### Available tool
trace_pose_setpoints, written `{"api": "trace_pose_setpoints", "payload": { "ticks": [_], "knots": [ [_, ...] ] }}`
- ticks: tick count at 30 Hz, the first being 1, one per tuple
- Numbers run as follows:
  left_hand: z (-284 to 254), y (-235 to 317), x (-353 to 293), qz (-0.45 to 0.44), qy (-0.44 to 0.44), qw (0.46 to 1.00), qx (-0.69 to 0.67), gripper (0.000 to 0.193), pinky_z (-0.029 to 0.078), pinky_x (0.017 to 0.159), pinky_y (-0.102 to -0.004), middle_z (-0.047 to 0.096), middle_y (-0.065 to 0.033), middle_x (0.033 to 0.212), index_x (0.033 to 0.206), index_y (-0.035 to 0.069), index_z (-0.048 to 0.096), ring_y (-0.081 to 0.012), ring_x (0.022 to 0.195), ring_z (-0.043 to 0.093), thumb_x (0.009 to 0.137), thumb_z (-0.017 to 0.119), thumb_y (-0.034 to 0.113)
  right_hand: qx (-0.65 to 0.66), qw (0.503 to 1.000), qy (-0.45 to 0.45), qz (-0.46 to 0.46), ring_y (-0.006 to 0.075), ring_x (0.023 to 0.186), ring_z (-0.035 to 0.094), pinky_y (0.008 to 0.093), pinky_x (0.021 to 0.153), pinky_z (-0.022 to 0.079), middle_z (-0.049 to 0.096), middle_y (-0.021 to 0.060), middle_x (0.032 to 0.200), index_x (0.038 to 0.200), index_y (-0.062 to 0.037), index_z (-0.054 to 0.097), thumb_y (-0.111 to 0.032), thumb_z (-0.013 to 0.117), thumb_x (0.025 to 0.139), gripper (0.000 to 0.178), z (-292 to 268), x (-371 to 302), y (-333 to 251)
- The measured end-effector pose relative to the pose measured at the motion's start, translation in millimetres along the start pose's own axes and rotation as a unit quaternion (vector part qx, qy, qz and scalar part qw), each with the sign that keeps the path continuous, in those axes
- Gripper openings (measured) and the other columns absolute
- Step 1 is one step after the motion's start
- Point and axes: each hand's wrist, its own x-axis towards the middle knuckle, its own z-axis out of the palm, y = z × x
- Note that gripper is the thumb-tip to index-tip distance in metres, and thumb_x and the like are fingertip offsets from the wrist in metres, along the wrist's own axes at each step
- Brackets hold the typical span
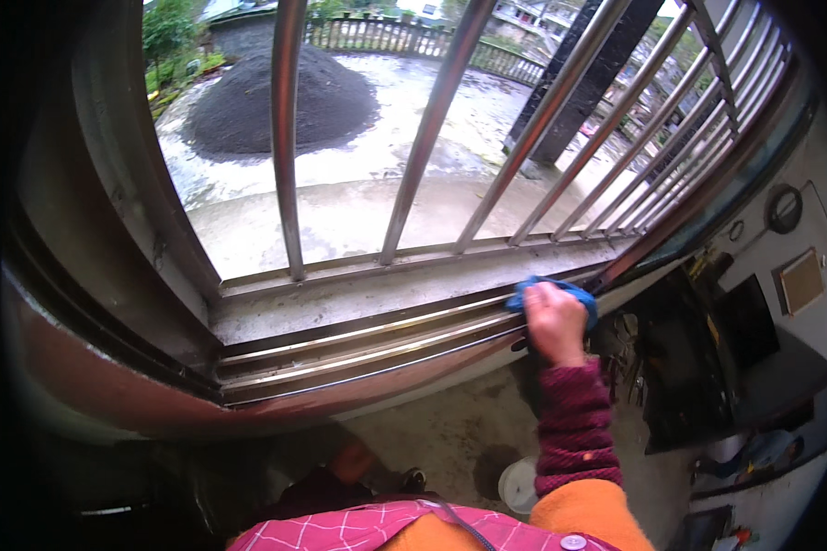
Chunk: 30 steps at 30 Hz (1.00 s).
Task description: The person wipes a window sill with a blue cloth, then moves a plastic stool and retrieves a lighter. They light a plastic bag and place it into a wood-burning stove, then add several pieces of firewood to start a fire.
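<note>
My right hand is closed around a bunched blue cloth. It presses the cloth onto the window's metal sliding track, near the track's right end beside the window frame. The grooves run leftward from the cloth to the left corner of the frame. Low in the picture, in shadow, my left hand hangs below the sill, apart from the track. Its fingers are too dark to make out.
Upright metal bars stand just beyond the track. Outside is a dark heap on pale concrete. Indoors, a white round container stands on the floor. A board and a coiled dark item are on the right wall.
</note>
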Motion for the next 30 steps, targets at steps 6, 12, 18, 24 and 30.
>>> {"api": "trace_pose_setpoints", "payload": {
  "ticks": [6,12,18,24,30],
  "knots": [
    [-12.7,-45.8,-0.9,0.004,-0.035,0.999,-0.011,0.022,0.049,0.064,-0.0352,0.061,-0.0100,0.075,0.083,0.008,0.061,-0.0192,0.071,0.060,0.081,0.060,0.030,0.165,0.974,-0.011,-0.154,0.0293,0.054,0.053,0.0411,0.048,0.041,0.050,0.0114,0.057,0.065,-0.0078,0.050,-0.019,0.056,0.079,0.019,12.3,-31.9,-178.8],
    [-20.4,-60.7,2.0,-0.001,-0.018,1.000,-0.023,0.022,0.049,0.064,-0.0341,0.062,-0.0087,0.075,0.087,0.008,0.061,-0.0182,0.071,0.060,0.081,0.061,0.029,0.307,0.903,-0.142,-0.266,0.0288,0.067,0.057,0.0391,0.072,0.045,0.056,0.0129,0.071,0.088,0.0000,0.052,-0.020,0.055,0.083,0.021,13.4,-37.7,-299.8],
    [-33.5,-56.6,-21.4,0.009,-0.023,0.999,-0.041,0.022,0.049,0.064,-0.0330,0.062,-0.0073,0.075,0.090,0.007,0.061,-0.0171,0.072,0.059,0.081,0.062,0.027,0.310,0.927,-0.066,-0.202,0.0310,0.062,0.059,0.0400,0.057,0.048,0.058,0.0152,0.066,0.078,-0.0031,0.059,-0.017,0.057,0.079,0.015,21.6,-32.9,-208.3],
    [-47.0,-15.1,-31.3,-0.030,-0.029,0.996,-0.085,0.020,0.048,0.063,-0.0336,0.060,-0.0072,0.073,0.088,0.006,0.061,-0.0162,0.069,0.057,0.081,0.062,0.024,-0.070,0.997,-0.022,0.016,0.0383,0.076,0.060,0.0465,0.076,0.047,0.063,0.0152,0.077,0.082,-0.0067,0.061,-0.028,0.046,0.086,0.027,-9.1,-2.4,-13.3],
    [-44.7,-27.9,-22.9,0.060,-0.052,0.991,-0.110,0.020,0.048,0.062,-0.0335,0.060,-0.0068,0.074,0.090,0.006,0.063,-0.0152,0.067,0.056,0.081,0.062,0.025,-0.081,0.991,0.003,0.108,0.0356,0.077,0.059,0.0450,0.070,0.046,0.061,0.0196,0.080,0.079,-0.0053,0.059,-0.030,0.052,0.083,0.026,7.0,-0.3,26.1]
  ]
}}
